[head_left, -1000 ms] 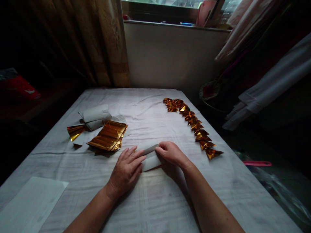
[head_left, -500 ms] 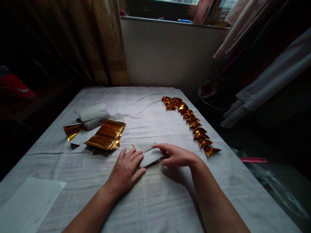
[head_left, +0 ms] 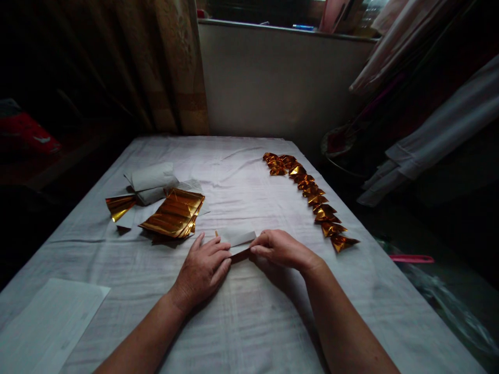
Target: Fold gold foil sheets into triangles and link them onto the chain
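A small folded sheet of foil paper (head_left: 238, 237), its pale side up, lies on the cloth between my hands. Flat on its left end rests my left hand (head_left: 205, 264), fingers stretched out and holding nothing. My right hand (head_left: 283, 248) pinches the near right edge between thumb and fingers, lifting it a little off the cloth. The sheet's left end is partly hidden under my left fingers. Beyond my left hand lies a stack of gold foil sheets (head_left: 173, 214).
A row of folded gold foil pieces (head_left: 314, 200) runs along the table's right side. Crumpled pale paper (head_left: 152, 176) and a gold foil piece (head_left: 120, 206) lie at the back left. A white sheet (head_left: 54, 322) is at the front left. Clothes (head_left: 440, 135) hang at the right.
My right fingers have closed on the sheet's near edge and raised it, where before they hovered apart beside it. My left hand stays on the sheet. The view has shifted slightly.
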`<state>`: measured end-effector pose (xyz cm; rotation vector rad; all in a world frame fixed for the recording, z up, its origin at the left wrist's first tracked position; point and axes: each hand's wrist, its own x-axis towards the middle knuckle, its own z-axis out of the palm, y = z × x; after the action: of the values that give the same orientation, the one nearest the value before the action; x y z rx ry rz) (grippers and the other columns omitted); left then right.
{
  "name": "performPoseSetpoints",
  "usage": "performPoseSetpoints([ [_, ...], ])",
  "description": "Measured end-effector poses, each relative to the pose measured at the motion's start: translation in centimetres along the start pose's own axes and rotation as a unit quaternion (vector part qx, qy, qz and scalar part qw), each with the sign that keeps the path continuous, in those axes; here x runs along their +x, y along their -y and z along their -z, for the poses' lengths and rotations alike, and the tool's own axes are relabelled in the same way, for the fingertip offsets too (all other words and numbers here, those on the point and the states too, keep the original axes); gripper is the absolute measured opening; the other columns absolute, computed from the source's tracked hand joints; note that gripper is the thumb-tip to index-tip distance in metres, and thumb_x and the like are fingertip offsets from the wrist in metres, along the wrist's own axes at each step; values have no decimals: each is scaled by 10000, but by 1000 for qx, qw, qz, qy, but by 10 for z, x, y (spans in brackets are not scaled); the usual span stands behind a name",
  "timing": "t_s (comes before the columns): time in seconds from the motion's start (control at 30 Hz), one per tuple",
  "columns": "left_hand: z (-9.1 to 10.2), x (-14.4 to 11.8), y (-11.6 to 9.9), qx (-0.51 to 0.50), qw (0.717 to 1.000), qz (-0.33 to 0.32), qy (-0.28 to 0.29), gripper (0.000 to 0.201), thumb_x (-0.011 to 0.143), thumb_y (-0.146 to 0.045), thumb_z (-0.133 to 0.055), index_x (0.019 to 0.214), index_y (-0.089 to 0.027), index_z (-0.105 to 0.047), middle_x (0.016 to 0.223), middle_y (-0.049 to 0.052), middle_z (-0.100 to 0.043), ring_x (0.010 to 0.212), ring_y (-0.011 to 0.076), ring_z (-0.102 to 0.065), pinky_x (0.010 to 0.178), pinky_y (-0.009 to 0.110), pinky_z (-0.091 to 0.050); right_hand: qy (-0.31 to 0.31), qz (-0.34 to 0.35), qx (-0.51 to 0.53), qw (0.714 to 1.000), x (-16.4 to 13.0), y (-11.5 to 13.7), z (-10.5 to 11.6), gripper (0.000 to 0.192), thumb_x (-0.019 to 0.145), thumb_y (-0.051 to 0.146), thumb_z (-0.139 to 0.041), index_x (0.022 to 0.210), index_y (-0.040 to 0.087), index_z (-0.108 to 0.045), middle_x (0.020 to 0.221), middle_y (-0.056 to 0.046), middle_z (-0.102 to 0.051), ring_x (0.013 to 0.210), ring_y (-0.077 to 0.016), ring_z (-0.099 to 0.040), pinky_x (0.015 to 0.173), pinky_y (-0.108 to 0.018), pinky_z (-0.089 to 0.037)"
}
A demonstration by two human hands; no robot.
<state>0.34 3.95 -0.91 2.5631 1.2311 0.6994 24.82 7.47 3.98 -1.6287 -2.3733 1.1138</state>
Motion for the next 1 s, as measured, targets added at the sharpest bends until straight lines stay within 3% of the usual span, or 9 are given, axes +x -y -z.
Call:
performPoseSetpoints([
  [0.13, 1, 0, 3, -18, 1000, 0, -5, 220, 954, -219, -454, 969, -224, -673, 1067, 35, -761, 1135, 250, -659, 1134, 605, -277, 13, -16, -6, 1000, -1, 3, -1, 255, 862, 344, -566, 873, 234, -796, 667, -2, -690, 625, -139, -560, 555, -235, -312],
  [0.37, -1, 0, 6, -19, 1000, 11, -22, 213, 929, -198, -465, 1053, -221, -637, 1030, 43, -765, 1103, 237, -674, 1144, 585, -288, -39, -39, -43, 998, 3, 5, -3, 231, 869, 330, -575, 776, 222, -757, 653, -5, -673, 611, -134, -546, 546, -239, -282],
  [0.5, -6, -1, 8, 17, 998, -3, -64, 400, 941, -192, -469, 1340, -189, -482, 1196, 99, -713, 1074, 218, -677, 1124, 547, -352, -49, -74, -71, 994, 9, 5, -8, 247, 879, 353, -574, 760, 212, -739, 644, -6, -666, 581, -126, -530, 533, -247, -256],
  [0.57, -7, -1, 5, 51, 995, -18, -80, 507, 939, -169, -471, 1438, -165, -383, 1323, 144, -636, 1190, 235, -618, 1122, 539, -359, -51, -88, -81, 992, 10, 6, -9, 249, 879, 355, -568, 781, 211, -746, 666, -10, -679, 596, -128, -538, 536, -247, -259],
  [0.63, -6, -1, 0, 89, 992, -30, -85, 506, 930, -146, -475, 1431, -175, -418, 1442, 162, -531, 1340, 270, -493, 1140, 546, -326, -48, -96, -87, 990, 11, 6, -9, 252, 874, 360, -565, 805, 210, -755, 695, -16, -696, 614, -130, -546, 541, -246, -265],
  [0.7, -5, -1, -7, 117, 989, -50, -77, 446, 930, -166, -491, 1375, -197, -508, 1500, 136, -473, 1417, 297, -389, 1171, 545, -267, -47, -96, -88, 990, 11, 6, -10, 260, 872, 370, -560, 828, 211, -761, 721, -21, -710, 624, -130, -554, 545, -246, -268],
  [0.77, -5, -1, -14, 127, 987, -87, -52, 406, 943, -235, -508, 1344, -203, -553, 1487, 92, -502, 1427, 293, -372, 1203, 515, -207, -50, -89, -87, 991, 11, 6, -11, 275, 875, 390, -554, 835, 215, -762, 731, -23, -717, 625, -129, -560, 547, -248, -269],
  [0.87, -9, -3, -20, 119, 985, -126, -5, 456, 961, -367, -508, 1378, -182, -527, 1431, 62, -569, 1394, 263, -424, 1225, 467, -169, -54, -87, -87, 991, 11, 6, -12, 285, 876, 407, -553, 814, 217, -757, 715, -21, -713, 618, -129, -565, 544, -249, -268],
  [1.0, -15, -7, -20, 105, 987, -119, 41, 580, 954, -491, -500, 1433, -167, -463, 1440, 87, -558, 1387, 261, -438, 1208, 460, -224, -52, -100, -96, 989, 11, 6, -12, 267, 871, 383, -556, 811, 215, -754, 719, -24, -713, 627, -131, -564, 544, -247, -274],
])
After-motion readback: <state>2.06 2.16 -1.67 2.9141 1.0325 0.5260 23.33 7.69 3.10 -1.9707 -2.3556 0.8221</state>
